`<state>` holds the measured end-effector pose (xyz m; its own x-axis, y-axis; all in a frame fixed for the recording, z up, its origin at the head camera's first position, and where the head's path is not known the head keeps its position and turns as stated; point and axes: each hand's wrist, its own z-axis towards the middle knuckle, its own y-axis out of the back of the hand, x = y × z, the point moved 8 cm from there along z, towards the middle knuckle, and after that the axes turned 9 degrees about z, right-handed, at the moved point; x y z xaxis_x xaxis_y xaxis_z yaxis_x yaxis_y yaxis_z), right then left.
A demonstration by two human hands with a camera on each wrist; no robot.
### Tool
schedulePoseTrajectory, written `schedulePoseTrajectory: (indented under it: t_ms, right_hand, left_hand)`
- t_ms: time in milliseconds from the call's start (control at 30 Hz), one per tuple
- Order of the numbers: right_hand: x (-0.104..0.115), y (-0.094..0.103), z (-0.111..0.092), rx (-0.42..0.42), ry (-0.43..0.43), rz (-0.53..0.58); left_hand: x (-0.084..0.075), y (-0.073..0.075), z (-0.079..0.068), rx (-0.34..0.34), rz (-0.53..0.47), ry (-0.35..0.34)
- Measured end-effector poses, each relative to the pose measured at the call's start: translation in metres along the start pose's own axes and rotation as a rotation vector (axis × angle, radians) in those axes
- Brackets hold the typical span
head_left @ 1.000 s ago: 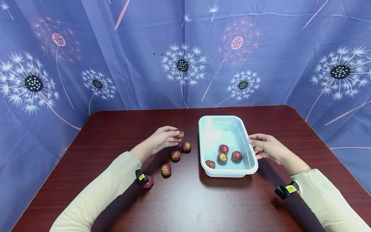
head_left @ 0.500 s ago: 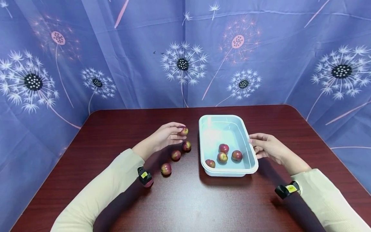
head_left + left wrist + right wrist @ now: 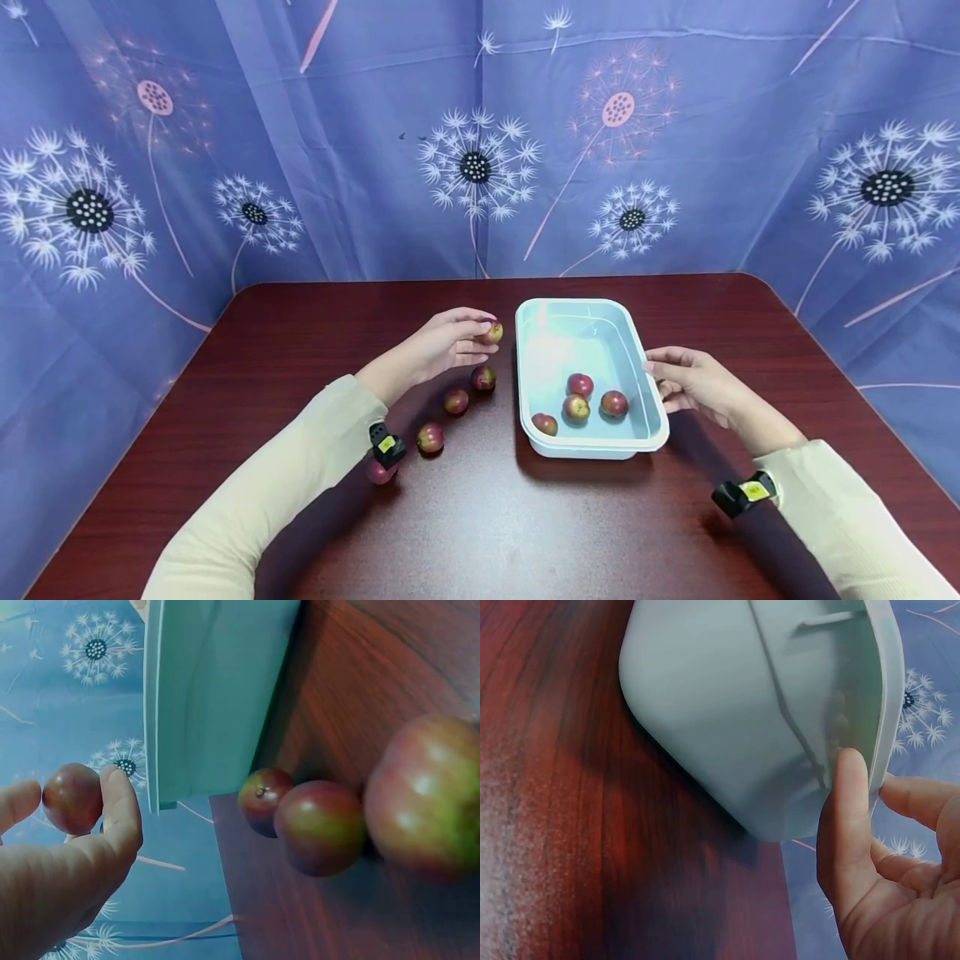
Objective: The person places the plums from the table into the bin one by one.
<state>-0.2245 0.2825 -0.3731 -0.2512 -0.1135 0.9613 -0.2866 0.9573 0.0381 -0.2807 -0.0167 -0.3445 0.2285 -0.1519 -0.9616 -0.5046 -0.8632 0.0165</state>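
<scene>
My left hand (image 3: 438, 346) pinches a red-yellow plum (image 3: 492, 332) between thumb and fingers, raised above the table just left of a pale blue plastic tub. In the left wrist view that held plum (image 3: 73, 799) shows between the fingertips. The tub (image 3: 592, 450) stands on the table with several plums in its near half, one of them a plum (image 3: 614, 404) near the right wall. On the tub's right side, my right hand (image 3: 697, 385) grips the rim. The right wrist view shows its thumb (image 3: 847, 817) against the outer wall and a finger at the rim.
Several loose plums lie in a slanting row left of the tub, including a far plum (image 3: 483, 378) and a middle plum (image 3: 431, 437). The nearest plum (image 3: 381, 472) is partly behind the left wrist camera. A blue dandelion-print curtain (image 3: 360, 150) hangs behind the dark red table (image 3: 487, 533).
My left hand has moved right and slightly away from me, carrying the plum closer to the tub's left rim. The right hand and the tub have stayed put.
</scene>
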Motion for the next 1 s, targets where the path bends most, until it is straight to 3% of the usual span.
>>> schedulePoseTrajectory:
  t_ms: [633,1000]
  right_hand:
    - [0.001,0.002,-0.001,-0.002,-0.001,-0.007]
    - [0.001,0.000,0.000,0.000,-0.002,0.008]
  left_hand:
    - [-0.021,-0.032,0.021,-0.030,0.049,0.021]
    - [-0.024,-0.051,0.032,0.032,0.117,0.046]
